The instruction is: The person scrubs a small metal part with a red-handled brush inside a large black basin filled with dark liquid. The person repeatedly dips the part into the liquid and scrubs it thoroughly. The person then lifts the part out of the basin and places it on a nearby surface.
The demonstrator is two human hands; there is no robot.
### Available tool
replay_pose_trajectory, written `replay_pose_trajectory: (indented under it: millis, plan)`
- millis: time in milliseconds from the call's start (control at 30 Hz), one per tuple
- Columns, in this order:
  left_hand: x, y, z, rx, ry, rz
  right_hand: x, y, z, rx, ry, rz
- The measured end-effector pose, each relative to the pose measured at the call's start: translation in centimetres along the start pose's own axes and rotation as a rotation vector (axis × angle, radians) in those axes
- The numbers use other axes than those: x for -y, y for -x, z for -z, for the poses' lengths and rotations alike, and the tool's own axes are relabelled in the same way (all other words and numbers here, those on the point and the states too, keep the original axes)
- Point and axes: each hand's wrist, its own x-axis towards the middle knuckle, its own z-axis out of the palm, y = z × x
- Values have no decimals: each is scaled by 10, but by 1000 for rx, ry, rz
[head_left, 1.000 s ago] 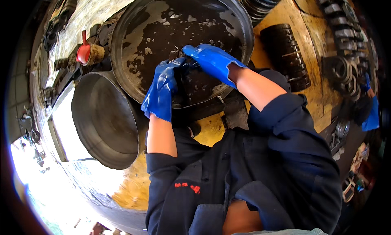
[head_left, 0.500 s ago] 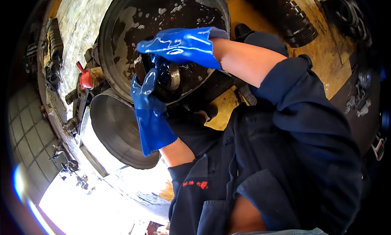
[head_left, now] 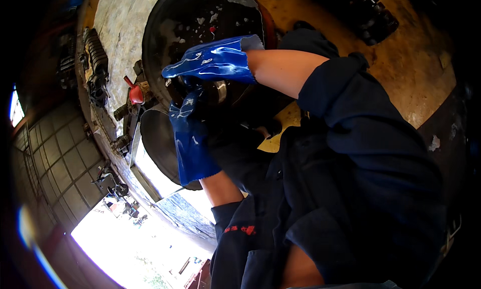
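Both my hands wear wet blue rubber gloves and meet over a wide dark basin [head_left: 148, 53] of dark, foamy liquid. Between them is a dark part with a shiny curved metal band [head_left: 220, 91]; its full shape is hidden by the gloves and shadow. My right hand [head_left: 210, 61] reaches over it from the right, palm down, fingers together and bent over its top. My left hand [head_left: 186, 131] grips it from the near left side, thumb and fingers closed. A small red thing [head_left: 212, 30] lies in the liquid beyond my right glove.
A second dark basin [head_left: 158, 141] stands against the near left of the first. Left of them are a red cup-like thing with a handle [head_left: 134, 92] and a ribbed metal part [head_left: 95, 53]. A dark ribbed piece [head_left: 368, 18] lies on the stained floor [head_left: 416, 63] at upper right.
My view has tilted and the picture is darker, with the basins and left-side things shifted right. Both gloves stay together at the part, my right one slightly further left in the picture.
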Motion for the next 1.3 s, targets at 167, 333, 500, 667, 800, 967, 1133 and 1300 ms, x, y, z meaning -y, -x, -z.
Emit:
replay_pose_trajectory:
  millis: [167, 333, 500, 667, 800, 967, 1133, 1300]
  plan:
    - [-12, 11, 9, -62, -97, 24, -14, -32, -16, 120, -65, 268]
    - [-28, 5, -23, -17, -201, 24, -90, -64, 24, 268, -491, 268]
    - [-1, 17, -23, -132, -350, -190, 21, -11, -14, -34, -193, -190]
    - [45, 15, -17, -248, -402, -212, 15, -4, -48, 44, -186, -231]
    - [18, 18, -44, -271, -451, -360, 26, 0, -27, 24, -93, -158]
    - [51, -17, -26, -281, -865, -304, 3, 4, -36, 75, -172, -144]
    - [9, 10, -60, -267, -679, -173, 19, 17, -32, -276, -227, -148]
    - [62, -17, -34, -280, -591, -216, -4, -1, -42, -68, -96, -141]
